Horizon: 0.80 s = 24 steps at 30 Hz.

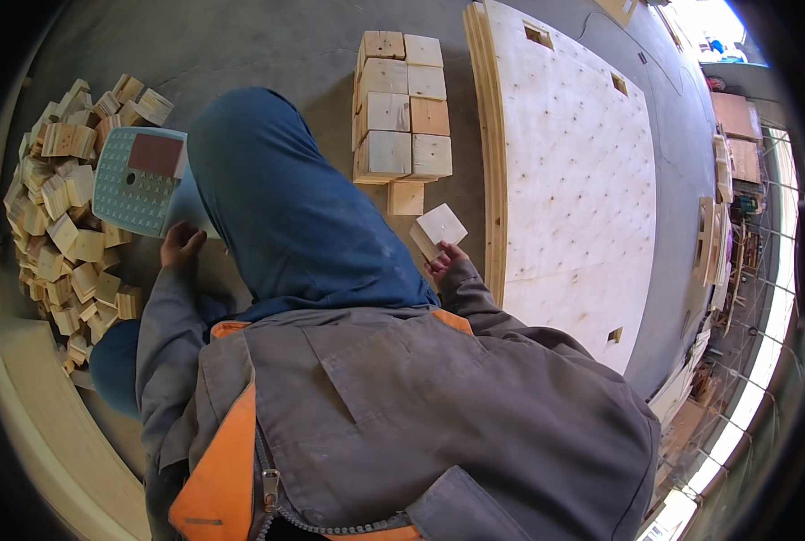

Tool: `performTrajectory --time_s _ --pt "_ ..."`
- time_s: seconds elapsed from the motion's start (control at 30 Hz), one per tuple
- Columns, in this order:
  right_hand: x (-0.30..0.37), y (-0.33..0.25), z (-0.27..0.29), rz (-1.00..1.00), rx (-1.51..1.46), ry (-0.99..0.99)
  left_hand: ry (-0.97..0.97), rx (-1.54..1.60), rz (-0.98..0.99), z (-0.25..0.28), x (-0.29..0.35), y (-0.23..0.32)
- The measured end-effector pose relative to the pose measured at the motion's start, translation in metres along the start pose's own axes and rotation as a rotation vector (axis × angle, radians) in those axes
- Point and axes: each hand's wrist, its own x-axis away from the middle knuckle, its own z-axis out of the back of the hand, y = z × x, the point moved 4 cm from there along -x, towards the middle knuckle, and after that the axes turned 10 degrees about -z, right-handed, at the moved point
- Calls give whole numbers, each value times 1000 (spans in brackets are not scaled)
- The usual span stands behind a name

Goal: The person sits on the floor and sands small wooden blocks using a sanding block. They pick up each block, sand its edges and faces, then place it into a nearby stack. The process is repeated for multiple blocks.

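Observation:
My right hand (446, 260) is closed around a pale square-ended wooden block (442, 224), with fingers on its near side. The block is tilted, just in front of a stack of similar wooden blocks (388, 106). At the left, my left hand (182, 245) is at the near edge of a light blue plastic stool (132, 200), its fingers bent against the stool's side. A dark reddish patch (156, 154) covers part of the stool's textured top. My bent knee in blue trousers lies between the two hands and hides part of the stool.
A heap of loose wooden blocks (64, 239) spreads at the far left, beyond the stool. A large plywood panel stack (574, 171) with small square cut-outs lies to the right. Wood pieces and wire mesh (743, 361) line the right rim. A pale board (60, 415) borders the lower left.

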Motion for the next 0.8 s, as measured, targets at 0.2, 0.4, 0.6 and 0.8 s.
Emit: performTrajectory --time_s 0.2,0.4,0.6,0.8 --pt "-29 14 -10 -41 313 -134 -142 -239 73 -2 8 -8" --pt "-58 37 -71 -105 440 -409 -241 -324 100 -6 15 -18" --pt "-136 66 -91 -188 521 -170 -250 -354 87 -12 40 6" --pt "-176 81 -98 -181 476 -108 -235 -433 163 10 61 -7"
